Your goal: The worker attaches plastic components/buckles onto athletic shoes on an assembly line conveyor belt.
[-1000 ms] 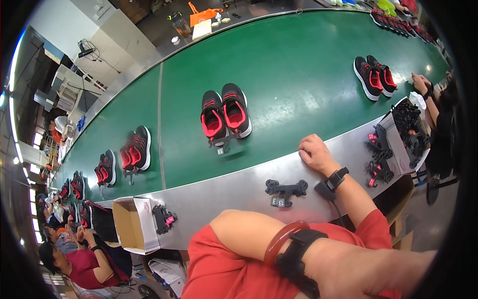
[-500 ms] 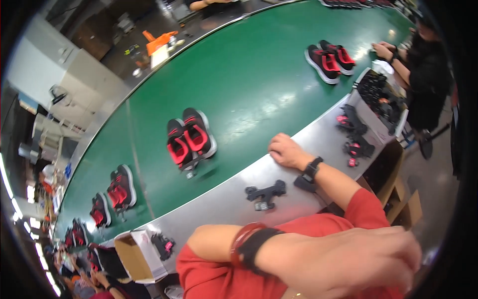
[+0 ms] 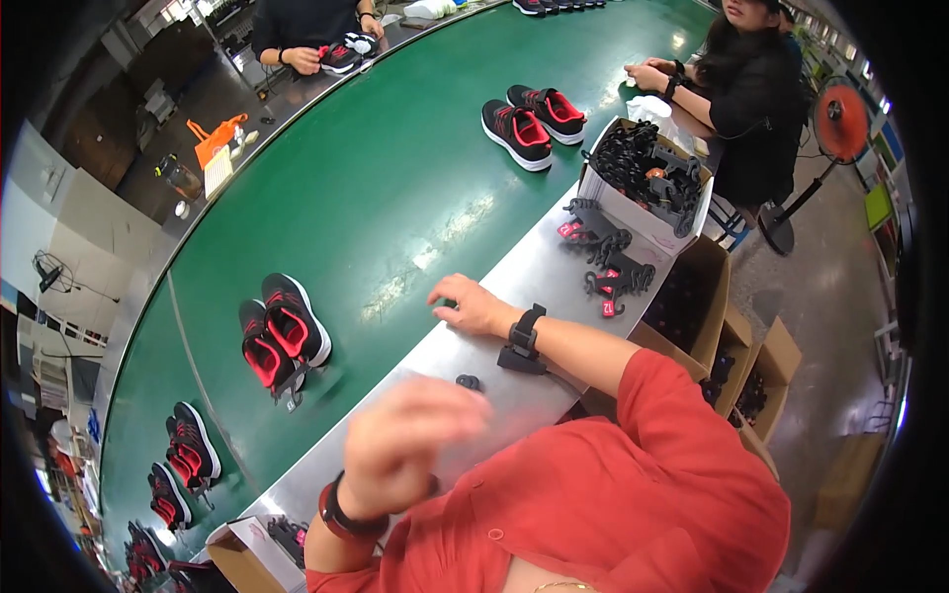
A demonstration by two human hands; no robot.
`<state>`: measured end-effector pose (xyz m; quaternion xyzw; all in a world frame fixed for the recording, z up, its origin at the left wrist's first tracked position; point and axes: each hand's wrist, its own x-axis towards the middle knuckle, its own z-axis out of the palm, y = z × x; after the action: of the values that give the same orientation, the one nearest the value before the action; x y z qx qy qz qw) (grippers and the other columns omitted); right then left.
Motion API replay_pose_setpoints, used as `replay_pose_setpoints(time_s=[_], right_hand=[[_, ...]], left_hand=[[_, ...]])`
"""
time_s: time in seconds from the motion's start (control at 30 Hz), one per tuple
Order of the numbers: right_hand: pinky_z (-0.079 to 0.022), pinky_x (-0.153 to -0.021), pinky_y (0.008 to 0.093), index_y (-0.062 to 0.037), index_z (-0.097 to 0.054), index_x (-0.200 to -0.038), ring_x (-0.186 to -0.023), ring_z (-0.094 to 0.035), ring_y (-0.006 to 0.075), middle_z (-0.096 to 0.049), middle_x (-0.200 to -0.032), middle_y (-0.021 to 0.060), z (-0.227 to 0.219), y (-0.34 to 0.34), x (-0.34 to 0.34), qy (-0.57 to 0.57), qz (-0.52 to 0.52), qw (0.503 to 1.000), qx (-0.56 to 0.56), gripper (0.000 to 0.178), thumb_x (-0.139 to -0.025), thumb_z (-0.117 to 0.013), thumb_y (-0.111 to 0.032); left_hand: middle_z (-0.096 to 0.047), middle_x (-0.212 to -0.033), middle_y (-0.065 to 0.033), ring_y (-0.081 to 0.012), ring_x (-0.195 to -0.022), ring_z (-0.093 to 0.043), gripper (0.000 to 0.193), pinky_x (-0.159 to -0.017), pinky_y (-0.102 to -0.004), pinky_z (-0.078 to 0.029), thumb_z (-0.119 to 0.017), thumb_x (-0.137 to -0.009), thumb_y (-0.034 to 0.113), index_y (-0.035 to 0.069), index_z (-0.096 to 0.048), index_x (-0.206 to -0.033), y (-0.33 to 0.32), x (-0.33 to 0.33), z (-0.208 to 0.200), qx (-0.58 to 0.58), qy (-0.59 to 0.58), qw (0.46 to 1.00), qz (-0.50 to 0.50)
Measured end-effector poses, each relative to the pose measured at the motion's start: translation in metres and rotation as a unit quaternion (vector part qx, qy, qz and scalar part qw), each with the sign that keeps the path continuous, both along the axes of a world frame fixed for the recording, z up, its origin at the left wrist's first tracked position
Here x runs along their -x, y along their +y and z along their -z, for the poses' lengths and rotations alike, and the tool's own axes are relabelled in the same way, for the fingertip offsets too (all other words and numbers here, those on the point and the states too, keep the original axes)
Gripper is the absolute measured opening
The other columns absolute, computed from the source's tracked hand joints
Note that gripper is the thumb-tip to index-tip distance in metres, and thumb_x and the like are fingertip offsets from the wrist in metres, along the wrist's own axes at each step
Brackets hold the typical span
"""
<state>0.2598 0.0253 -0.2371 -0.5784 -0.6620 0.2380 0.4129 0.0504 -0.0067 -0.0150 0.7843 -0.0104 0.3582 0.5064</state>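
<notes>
My right hand (image 3: pixel 467 304) rests at the border of the green belt and the metal ledge, its thumb and fingers loosely curved apart with nothing seen between them. My left hand (image 3: pixel 410 440) is raised over the ledge, its fingers blurred by motion; what it may hold cannot be made out. Just beyond it, one end of a black plastic shoe hanger (image 3: pixel 469 381) shows on the ledge; the rest is hidden behind the hand. The nearest pair of black and red sneakers (image 3: pixel 284 331) stands on the belt, with a dark hanger at its near end.
Several black hangers with pink tags (image 3: pixel 603 259) lie on the ledge (image 3: pixel 524 259) beside a white box of hangers (image 3: pixel 647 212). More sneakers (image 3: pixel 534 128) stand along the green belt (image 3: pixel 415 168). Cardboard cartons (image 3: pixel 761 381) are at right. Two co-workers (image 3: pixel 756 99) sit across and at far right.
My left hand has swung from the lower right to the left, over the hanger on the ledge. My right hand still rests at the belt's border. The view has turned to the right.
</notes>
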Motion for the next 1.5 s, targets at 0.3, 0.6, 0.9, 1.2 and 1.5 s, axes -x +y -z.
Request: replay_pose_setpoints(time_s=[0.3, 0.6, 0.9, 1.2, 1.5], right_hand=[[-0.044, -0.089, 0.0467, -0.0096, -0.048, -0.12, -0.108, -0.05, 0.0346, -0.054, -0.11, 0.0187, -0.056, 0.112, -0.14, -0.185, 0.408, 0.893, -0.042, 0.054, -0.073, -0.069, -0.024], [-0.029, -0.103, 0.0489, -0.0156, -0.027, -0.142, -0.124, -0.038, 0.0399, -0.043, -0.126, 0.0225, -0.059, 0.132, -0.263, -0.304, 0.513, 0.789, 0.148, 0.08, -0.073, -0.066, -0.026], [-0.046, -0.089, 0.0457, -0.0137, -0.017, -0.146, -0.101, -0.06, 0.0415, -0.062, -0.105, 0.0278, -0.038, 0.146, -0.283, -0.289, 0.293, 0.886, 0.215, 0.087, -0.072, -0.06, -0.004], [-0.048, -0.081, 0.0488, -0.0032, -0.043, -0.127, -0.092, -0.061, 0.0415, -0.063, -0.096, 0.0259, -0.046, 0.161, -0.044, -0.212, 0.064, 0.974, 0.051, 0.055, -0.073, -0.056, -0.004], [-0.048, -0.078, 0.0484, -0.0029, -0.044, -0.124, -0.089, -0.059, 0.0405, -0.06, -0.093, 0.0242, -0.046, 0.145, 0.075, -0.246, -0.005, 0.969, 0.011, 0.055, -0.077, -0.068, -0.015]], left_hand=[[-0.065, -0.088, -0.0069, -0.0123, -0.069, -0.061, 0.023, -0.059, -0.0238, -0.049, -0.04, -0.091, -0.004, -0.001, -0.062, -0.099, 0.057, 0.124, 0.186, 0.218, 0.204, 0.889, -0.347], [-0.063, -0.077, -0.0102, -0.0118, -0.054, -0.059, 0.023, -0.044, -0.0211, -0.047, -0.038, -0.09, -0.006, -0.003, -0.06, -0.086, 0.044, 0.137, 0.24, 0.323, 0.138, 0.828, -0.437], [-0.061, -0.072, -0.009, -0.0111, -0.053, -0.06, 0.025, -0.043, -0.0217, -0.046, -0.039, -0.087, -0.009, -0.003, -0.061, -0.077, 0.041, 0.129, 0.236, 0.25, 0.153, 0.837, -0.463], [-0.061, -0.071, -0.0075, -0.0117, -0.054, -0.062, 0.021, -0.044, -0.0234, -0.048, -0.043, -0.082, -0.008, -0.003, -0.062, -0.075, 0.046, 0.12, 0.241, 0.264, 0.123, 0.832, -0.473], [-0.061, -0.071, -0.007, -0.0113, -0.054, -0.061, 0.02, -0.044, -0.0238, -0.047, -0.044, -0.083, -0.005, -0.003, -0.063, -0.079, 0.05, 0.107, 0.242, 0.265, 0.129, 0.83, -0.474]])
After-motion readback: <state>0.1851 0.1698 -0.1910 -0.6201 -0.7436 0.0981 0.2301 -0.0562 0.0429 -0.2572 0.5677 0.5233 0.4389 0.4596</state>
